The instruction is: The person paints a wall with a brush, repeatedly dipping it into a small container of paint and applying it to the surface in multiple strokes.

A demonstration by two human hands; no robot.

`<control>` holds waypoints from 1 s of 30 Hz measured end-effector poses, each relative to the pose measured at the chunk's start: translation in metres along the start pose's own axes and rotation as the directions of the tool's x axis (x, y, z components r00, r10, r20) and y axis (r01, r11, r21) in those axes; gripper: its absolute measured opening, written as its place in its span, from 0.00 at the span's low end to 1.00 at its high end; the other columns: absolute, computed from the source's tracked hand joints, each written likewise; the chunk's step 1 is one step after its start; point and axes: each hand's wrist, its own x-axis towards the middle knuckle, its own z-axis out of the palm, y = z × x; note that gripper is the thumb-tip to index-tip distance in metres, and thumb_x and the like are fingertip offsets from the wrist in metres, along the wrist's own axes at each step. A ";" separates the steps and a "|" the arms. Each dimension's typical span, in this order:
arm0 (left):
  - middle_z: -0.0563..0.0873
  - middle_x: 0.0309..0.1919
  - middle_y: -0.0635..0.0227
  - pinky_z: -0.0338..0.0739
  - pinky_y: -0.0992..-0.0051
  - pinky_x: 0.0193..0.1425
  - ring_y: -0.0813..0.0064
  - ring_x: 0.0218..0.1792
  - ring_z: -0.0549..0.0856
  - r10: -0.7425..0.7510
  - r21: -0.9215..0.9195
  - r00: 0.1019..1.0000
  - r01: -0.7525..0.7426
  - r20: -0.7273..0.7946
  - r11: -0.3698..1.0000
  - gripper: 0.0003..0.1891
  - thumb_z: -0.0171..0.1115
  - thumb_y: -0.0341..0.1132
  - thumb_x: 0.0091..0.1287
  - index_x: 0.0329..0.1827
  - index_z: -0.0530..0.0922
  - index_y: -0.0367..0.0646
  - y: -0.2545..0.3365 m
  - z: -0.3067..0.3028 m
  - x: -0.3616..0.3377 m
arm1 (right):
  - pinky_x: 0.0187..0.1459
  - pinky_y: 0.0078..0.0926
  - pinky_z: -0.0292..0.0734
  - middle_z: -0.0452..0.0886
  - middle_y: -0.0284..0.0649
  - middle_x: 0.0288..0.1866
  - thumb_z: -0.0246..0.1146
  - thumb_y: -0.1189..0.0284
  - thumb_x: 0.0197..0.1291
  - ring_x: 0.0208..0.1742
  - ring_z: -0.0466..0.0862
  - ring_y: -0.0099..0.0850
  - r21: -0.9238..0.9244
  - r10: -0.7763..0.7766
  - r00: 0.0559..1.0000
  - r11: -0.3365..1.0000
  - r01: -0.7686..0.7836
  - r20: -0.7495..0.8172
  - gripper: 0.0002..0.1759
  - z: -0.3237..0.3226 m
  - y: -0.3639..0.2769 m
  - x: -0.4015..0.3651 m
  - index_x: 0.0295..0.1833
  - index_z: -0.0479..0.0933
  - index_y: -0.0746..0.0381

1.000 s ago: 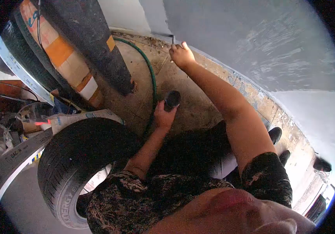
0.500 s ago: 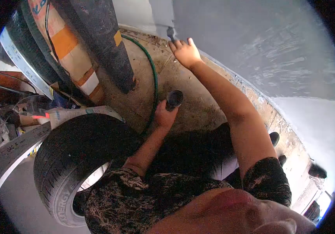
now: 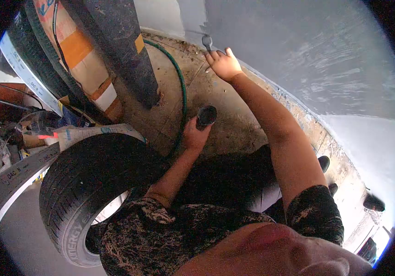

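Observation:
My right hand (image 3: 225,64) is stretched toward the wall at the top, its fingers closed around a small paintbrush (image 3: 207,42). The brush's dark head touches the wall (image 3: 271,50) low down, near the border between darker grey paint and a paler strip. Lower and to the left, my left hand (image 3: 196,135) grips a dark cup (image 3: 206,116) with its mouth facing up. What is inside the cup looks dark and cannot be made out.
A large tyre (image 3: 101,175) stands beside my left arm. Behind it lean a dark post (image 3: 124,55) and a taped cardboard piece (image 3: 80,60). A green hose (image 3: 179,78) runs over the stained floor (image 3: 234,119). Clutter (image 3: 18,142) fills the left side.
My right hand and the paintbrush have shifted slightly right and down along the wall's lower edge. The left hand with the cup has barely moved.

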 end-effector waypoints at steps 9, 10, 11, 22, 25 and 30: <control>0.84 0.50 0.47 0.77 0.55 0.60 0.46 0.55 0.82 -0.047 -0.031 0.997 0.049 0.055 0.998 0.32 0.79 0.49 0.52 0.54 0.79 0.36 0.004 -0.006 0.002 | 0.64 0.47 0.64 0.81 0.33 0.53 0.53 0.68 0.66 0.54 0.82 0.31 -0.042 0.036 0.989 0.999 -0.030 0.142 0.24 0.016 0.001 -0.006 0.68 0.72 0.56; 0.84 0.49 0.47 0.77 0.56 0.60 0.46 0.54 0.82 -0.007 -0.018 1.000 0.007 0.022 1.000 0.32 0.79 0.49 0.52 0.54 0.79 0.36 -0.001 -0.002 0.001 | 0.65 0.48 0.64 0.81 0.32 0.54 0.53 0.68 0.66 0.54 0.82 0.31 -0.024 0.038 0.989 0.999 -0.035 0.141 0.24 0.014 0.003 -0.006 0.68 0.71 0.56; 0.84 0.48 0.48 0.77 0.56 0.59 0.47 0.54 0.82 0.036 -0.004 0.999 -0.036 -0.010 0.999 0.32 0.79 0.49 0.52 0.54 0.79 0.36 -0.005 0.002 0.001 | 0.66 0.48 0.63 0.81 0.32 0.54 0.53 0.68 0.66 0.55 0.82 0.31 -0.008 0.041 0.989 0.999 -0.040 0.140 0.24 0.012 0.005 -0.006 0.68 0.71 0.55; 0.84 0.51 0.48 0.78 0.54 0.57 0.49 0.53 0.83 0.032 0.033 0.999 -0.033 0.021 0.999 0.34 0.78 0.51 0.52 0.55 0.79 0.36 -0.006 0.000 0.002 | 0.65 0.50 0.63 0.81 0.32 0.53 0.54 0.68 0.66 0.55 0.82 0.30 0.005 0.025 0.989 1.000 -0.026 0.142 0.23 0.007 0.009 -0.008 0.67 0.72 0.53; 0.84 0.51 0.48 0.78 0.54 0.56 0.48 0.53 0.83 0.054 0.050 0.999 -0.053 -0.006 0.997 0.35 0.78 0.52 0.52 0.56 0.79 0.37 -0.016 0.009 0.000 | 0.65 0.51 0.63 0.81 0.32 0.53 0.53 0.68 0.67 0.55 0.82 0.30 0.016 0.052 0.998 0.998 -0.053 0.041 0.23 0.001 0.010 -0.008 0.67 0.73 0.53; 0.84 0.51 0.47 0.78 0.53 0.57 0.46 0.53 0.83 -0.024 0.027 0.999 0.023 0.026 0.999 0.35 0.78 0.52 0.51 0.56 0.79 0.36 -0.012 0.007 0.002 | 0.65 0.51 0.62 0.81 0.32 0.54 0.54 0.66 0.68 0.56 0.82 0.30 -0.040 0.093 0.969 0.995 -0.086 0.229 0.24 0.012 0.003 -0.011 0.70 0.70 0.53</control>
